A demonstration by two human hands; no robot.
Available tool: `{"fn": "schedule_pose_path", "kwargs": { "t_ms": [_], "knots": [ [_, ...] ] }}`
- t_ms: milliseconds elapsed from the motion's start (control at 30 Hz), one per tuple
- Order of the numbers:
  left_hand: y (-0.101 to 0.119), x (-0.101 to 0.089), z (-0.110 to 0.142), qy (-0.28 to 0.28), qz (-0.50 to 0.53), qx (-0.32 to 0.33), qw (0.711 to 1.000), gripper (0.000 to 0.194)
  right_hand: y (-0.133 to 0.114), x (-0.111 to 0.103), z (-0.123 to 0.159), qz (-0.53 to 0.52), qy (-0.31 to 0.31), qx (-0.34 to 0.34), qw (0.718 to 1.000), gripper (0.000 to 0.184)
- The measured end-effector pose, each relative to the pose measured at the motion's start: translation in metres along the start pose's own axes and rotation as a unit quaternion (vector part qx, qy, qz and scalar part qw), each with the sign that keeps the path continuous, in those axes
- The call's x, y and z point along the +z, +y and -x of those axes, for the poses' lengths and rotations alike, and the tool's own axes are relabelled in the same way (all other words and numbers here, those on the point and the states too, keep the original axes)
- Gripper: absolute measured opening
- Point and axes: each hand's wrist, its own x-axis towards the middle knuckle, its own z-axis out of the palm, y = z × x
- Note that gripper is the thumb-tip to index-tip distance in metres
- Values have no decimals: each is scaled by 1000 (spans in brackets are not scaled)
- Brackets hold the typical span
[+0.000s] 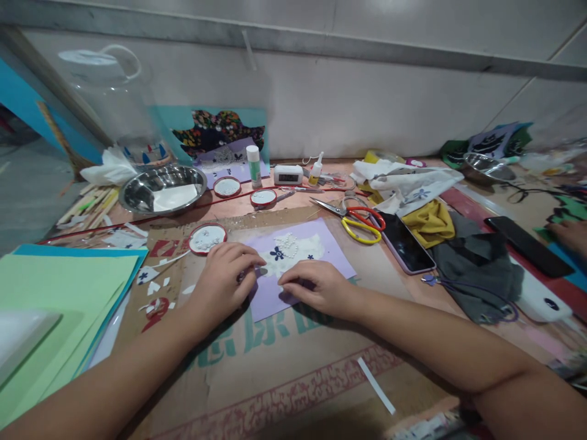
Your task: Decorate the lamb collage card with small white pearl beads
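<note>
A lilac sheet (337, 256) lies in front of me, carrying white fabric pieces (314, 244) with dark blue flowers and a cluster of white beads (288, 245). At its left edge is my left hand (227, 275), loosely bent, thumb and index tips a little apart. My right hand (318, 284) rests over the sheet's near part, thumb and index pinched together; whatever is between them is too small to make out. Just beyond my left hand stands a red-rimmed lid (208, 238) with small beads. Scissors (353, 220) with red and yellow handles lie to the right of the sheet.
Cardboard (293, 379) covers the work surface. Coloured paper (59, 293) is stacked left; a steel bowl (162, 189), glue stick (253, 165) and glue bottle (316, 170) stand behind. Right are a phone (408, 244), cloths (426, 223) and another person's hand (571, 235).
</note>
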Motion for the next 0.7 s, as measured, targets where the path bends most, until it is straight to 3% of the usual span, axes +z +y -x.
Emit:
{"fn": "schedule_pose_path", "kwargs": {
  "t_ms": [267, 467, 700],
  "knots": [
    [-9, 3, -4, 8, 3, -29, 1000, 22, 5, -1, -3, 50, 20, -93, 994, 12],
    [-14, -1, -5, 15, -9, -56, 998, 24, 17, -11, -6, 89, 67, -82, 990, 14],
    [-22, 1, 0, 7, -27, -68, 997, 24, 56, -45, -14, 58, 232, 90, 967, 14]
  ]
}}
